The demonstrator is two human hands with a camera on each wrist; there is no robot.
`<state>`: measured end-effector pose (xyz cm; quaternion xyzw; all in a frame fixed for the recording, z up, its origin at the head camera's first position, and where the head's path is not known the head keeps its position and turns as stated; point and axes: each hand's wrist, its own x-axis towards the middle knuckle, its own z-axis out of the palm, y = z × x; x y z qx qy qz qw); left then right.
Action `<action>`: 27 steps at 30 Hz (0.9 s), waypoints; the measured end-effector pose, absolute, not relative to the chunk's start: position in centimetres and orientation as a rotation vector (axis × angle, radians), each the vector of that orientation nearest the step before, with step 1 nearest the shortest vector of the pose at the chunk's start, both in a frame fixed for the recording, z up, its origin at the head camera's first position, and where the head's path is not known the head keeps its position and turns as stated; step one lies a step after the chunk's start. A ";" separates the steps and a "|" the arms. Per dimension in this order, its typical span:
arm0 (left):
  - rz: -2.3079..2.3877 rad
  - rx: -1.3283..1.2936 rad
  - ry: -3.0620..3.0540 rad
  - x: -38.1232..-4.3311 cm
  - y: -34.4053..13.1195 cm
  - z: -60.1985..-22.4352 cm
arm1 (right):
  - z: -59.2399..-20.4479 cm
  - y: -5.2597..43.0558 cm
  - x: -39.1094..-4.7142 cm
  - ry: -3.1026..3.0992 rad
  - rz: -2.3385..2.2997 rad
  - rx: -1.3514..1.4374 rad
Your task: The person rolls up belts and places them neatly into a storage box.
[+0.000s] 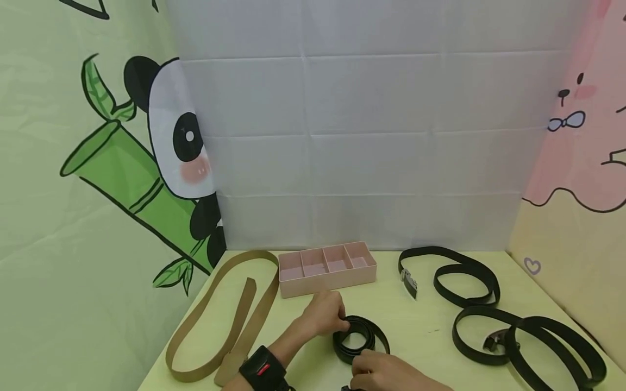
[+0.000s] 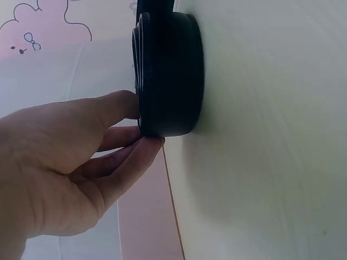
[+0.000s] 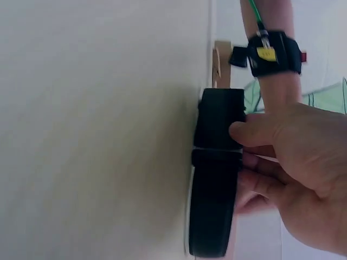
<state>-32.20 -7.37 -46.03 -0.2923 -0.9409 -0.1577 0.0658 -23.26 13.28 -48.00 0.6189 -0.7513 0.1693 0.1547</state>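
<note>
A black belt [image 1: 370,332] lies wound in a round coil on the table, with an outer length running off its right side. My left hand [image 1: 324,315] holds the coil's far left rim; in the left wrist view, thumb and fingers pinch the edge of the rolled strap [image 2: 172,76]. At the near side, my right hand [image 1: 391,373] pinches the belt's end, where a dark rectangular buckle [image 3: 219,119] and a keeper loop [image 3: 217,158] show in the right wrist view. The coil stands on its edge face, flat to the tabletop.
On the left lies a loosely looped tan belt [image 1: 242,312]. A pink box [image 1: 327,281] with several compartments stands behind the coil. Two more black belts lie loose at the right, one farther back [image 1: 440,251], one nearer [image 1: 481,310]. A grey cloth wall [image 1: 367,163] borders the table's back.
</note>
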 end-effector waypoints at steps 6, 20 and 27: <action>-0.454 -0.875 -2.829 -32.0 -7.2 -46.2 | -48.5 11.5 -23.2 -2.057 0.499 1.776; -0.467 -0.891 -2.856 -32.3 -7.2 -46.2 | -47.2 19.9 -27.7 -2.276 0.364 1.526; -0.466 -0.881 -2.843 -32.1 -7.0 -45.9 | -48.3 18.5 -27.3 -2.064 0.356 1.598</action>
